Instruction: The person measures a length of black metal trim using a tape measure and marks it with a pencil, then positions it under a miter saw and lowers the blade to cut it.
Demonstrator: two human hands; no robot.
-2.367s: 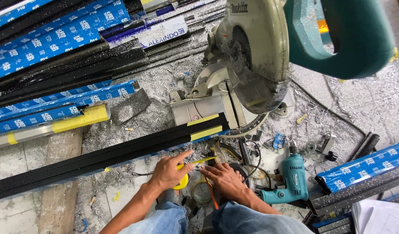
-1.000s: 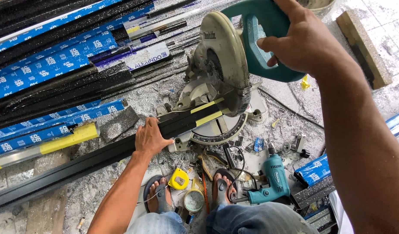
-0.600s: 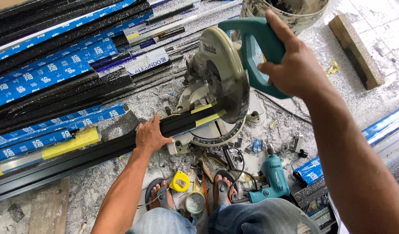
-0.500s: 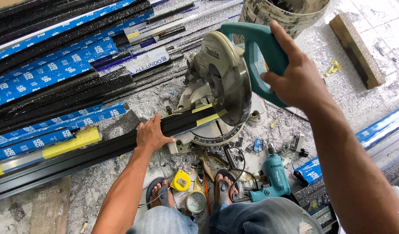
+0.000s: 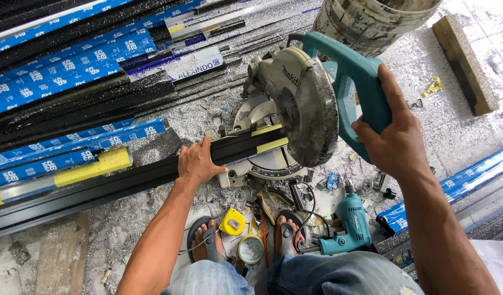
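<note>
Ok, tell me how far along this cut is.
Done: the black profile lies across the saw base, its yellow-taped end under the blade guard. In hand: the left hand presses the profile down beside the saw, and the right hand grips the teal saw handle, the head lowered close over the profile. Left: no severed piece shows, so the cut itself looks unfinished.

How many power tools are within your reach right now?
2. The teal miter saw sits on the floor ahead, right hand on its handle. A teal power drill lies beside the right foot. Others may be hidden under the metal profiles.
</note>
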